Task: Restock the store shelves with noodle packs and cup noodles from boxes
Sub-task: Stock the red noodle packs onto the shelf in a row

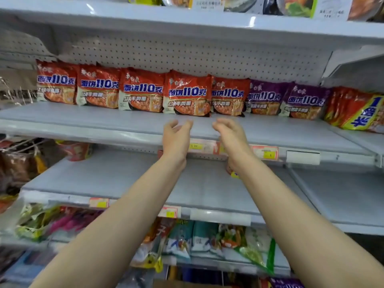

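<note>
Several red noodle packs [186, 93] stand upright in a row at the back of the middle shelf [83, 115], with two purple packs [266, 98] to their right. My left hand [176, 138] and my right hand [230, 136] reach up over the shelf's front edge, just in front of the fourth red pack. Both hands are empty, fingers loosely curved, palms facing each other, a short gap from the pack. A red cup noodle [75, 150] sits at the back left of the shelf below.
A stack of red-and-yellow packs [359, 111] lies at the right end of the middle shelf. The lower shelf [124, 179] carries price tags [266, 152] along its rim. Snack bags [207, 240] fill the bottom shelf. Bowls sit on the top shelf [228, 19].
</note>
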The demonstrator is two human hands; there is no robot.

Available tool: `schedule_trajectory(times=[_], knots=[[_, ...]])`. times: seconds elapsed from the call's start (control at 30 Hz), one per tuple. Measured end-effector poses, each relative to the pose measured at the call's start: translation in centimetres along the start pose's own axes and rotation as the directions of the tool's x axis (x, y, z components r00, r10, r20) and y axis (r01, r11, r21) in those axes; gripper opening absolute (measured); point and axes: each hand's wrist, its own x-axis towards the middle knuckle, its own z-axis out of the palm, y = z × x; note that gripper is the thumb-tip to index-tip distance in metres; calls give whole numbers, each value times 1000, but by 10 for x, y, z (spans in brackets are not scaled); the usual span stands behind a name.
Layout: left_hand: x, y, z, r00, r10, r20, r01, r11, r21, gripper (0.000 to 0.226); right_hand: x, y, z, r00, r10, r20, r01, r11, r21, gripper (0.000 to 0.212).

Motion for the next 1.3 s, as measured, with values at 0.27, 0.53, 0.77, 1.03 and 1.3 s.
schedule_trajectory(times=[0.27,0.53,0.77,1.03,1.3], knots=[[-41,-60,-23,996,-77,45,78,997,-25,44,-60,45,-19,992,120,-42,-119,993,28,14],[-77,-128,-58,948,-304,94,292,949,120,47,-111,115,-22,916,383,-124,-390,920,-43,9],[-115,-208,-95,905,-423,49,392,874,288,41,-173,203,-40,777,592,-216,-611,791,-28,2],[-169,-291,-118,789,-614,-29,565,707,425,32,-233,287,-93,567,786,-246,-818,572,-57,16],[-212,-364,-93,709,-701,-76,632,584,510,48,-246,397,-139,440,877,-192,-894,408,-187,34]])
